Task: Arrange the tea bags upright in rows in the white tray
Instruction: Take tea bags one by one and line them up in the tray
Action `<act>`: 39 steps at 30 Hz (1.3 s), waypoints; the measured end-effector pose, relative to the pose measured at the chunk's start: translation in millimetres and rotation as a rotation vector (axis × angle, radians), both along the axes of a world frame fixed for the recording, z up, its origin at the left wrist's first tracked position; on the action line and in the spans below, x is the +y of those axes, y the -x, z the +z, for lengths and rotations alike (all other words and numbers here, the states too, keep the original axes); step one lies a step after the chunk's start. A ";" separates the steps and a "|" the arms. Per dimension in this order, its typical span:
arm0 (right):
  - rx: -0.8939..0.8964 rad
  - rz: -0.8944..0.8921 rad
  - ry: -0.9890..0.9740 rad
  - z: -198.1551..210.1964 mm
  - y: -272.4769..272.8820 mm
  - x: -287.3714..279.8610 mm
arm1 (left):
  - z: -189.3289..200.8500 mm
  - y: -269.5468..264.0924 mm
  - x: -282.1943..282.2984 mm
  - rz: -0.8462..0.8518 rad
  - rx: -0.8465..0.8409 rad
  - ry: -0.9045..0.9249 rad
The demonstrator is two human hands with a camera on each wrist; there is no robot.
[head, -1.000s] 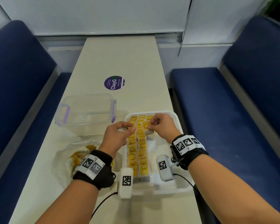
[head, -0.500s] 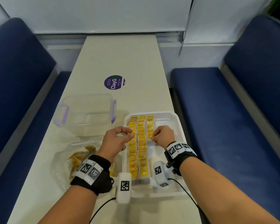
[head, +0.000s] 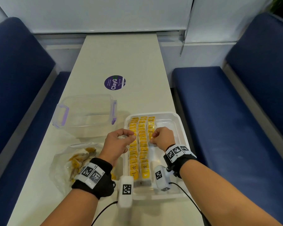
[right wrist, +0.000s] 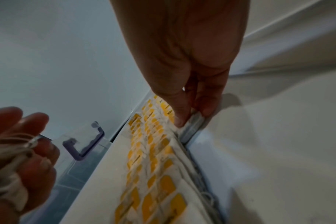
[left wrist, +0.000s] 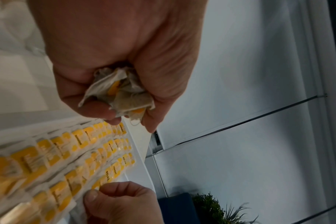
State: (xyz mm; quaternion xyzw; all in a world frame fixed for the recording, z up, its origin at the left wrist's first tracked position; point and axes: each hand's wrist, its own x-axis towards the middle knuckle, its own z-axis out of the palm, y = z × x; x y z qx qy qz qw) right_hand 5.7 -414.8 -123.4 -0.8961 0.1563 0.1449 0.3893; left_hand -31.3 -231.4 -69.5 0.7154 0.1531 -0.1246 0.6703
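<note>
Three rows of tea bags (head: 139, 144) stand in white tray (head: 180, 126); third row only part filled. Our right hand (head: 162, 136) pinches one bag at third row's near end, thumb and fingers clamped on it. Our left hand (head: 119, 141) clutches spare bunch (left wrist: 123, 94) beside tray. We judge: seat bag straight down, tag up, snug against neighbour, then let go.

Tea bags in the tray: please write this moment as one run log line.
left hand: holds spare tea bags | right hand: pinches bag in third row | white tray: two rows full, third partly filled
</note>
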 end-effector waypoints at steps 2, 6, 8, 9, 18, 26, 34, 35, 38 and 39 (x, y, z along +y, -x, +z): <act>-0.008 -0.027 -0.003 -0.2 -0.8 1.6 | -0.6 0.3 2.1 0.005 0.000 0.005; -0.040 -0.057 0.006 -1.6 -2.2 2.2 | -1.2 1.3 4.9 0.010 0.004 0.007; -0.049 -0.066 0.009 -2.2 -2.7 3.1 | -2.0 1.6 5.0 0.009 0.007 0.005; -0.051 -0.066 0.012 -2.3 -2.6 3.5 | -2.3 1.7 4.8 0.009 0.010 0.002; -0.021 -0.162 -0.036 4.5 -8.7 1.3 | -1.9 2.4 6.5 0.011 0.021 0.003; 0.011 -0.070 0.042 7.0 -14.2 5.9 | 0.1 2.9 7.3 0.005 0.025 -0.006; -0.127 -0.056 0.016 17.1 -10.5 10.4 | 12.4 2.6 4.0 0.082 0.110 0.204; -0.172 -0.030 -0.056 24.9 -8.6 13.9 | 15.2 2.2 2.6 0.100 0.131 0.242; -0.191 0.252 -0.460 53.2 0.7 21.7 | 19.8 0.2 0.0 0.138 0.184 0.290; -0.176 0.355 -0.562 62.5 4.1 23.1 | 21.4 -0.3 -1.3 0.140 0.197 0.295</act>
